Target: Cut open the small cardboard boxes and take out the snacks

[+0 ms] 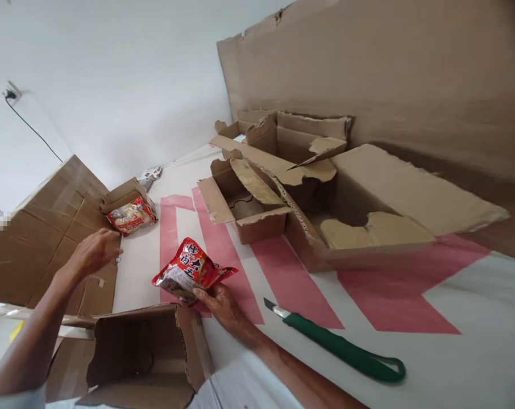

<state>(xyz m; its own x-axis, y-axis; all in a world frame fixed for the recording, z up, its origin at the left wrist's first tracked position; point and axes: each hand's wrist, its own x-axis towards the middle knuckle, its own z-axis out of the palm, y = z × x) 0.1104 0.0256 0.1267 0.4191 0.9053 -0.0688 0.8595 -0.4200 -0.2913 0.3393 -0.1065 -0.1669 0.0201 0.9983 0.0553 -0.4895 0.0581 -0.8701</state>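
Observation:
My right hand holds a red snack packet by its lower edge, just above the white and pink surface. Directly below it an open cardboard box stands near me. My left hand reaches out to the left with fingers loosely apart, holding nothing, near the edge of a large taped cardboard carton. A second red packet lies further back, leaning against a small cardboard box.
A green-handled utility knife lies on the surface to the right, blade out. Several torn open cardboard boxes crowd the back, under a large cardboard sheet against the wall. A crumpled wrapper lies by the wall.

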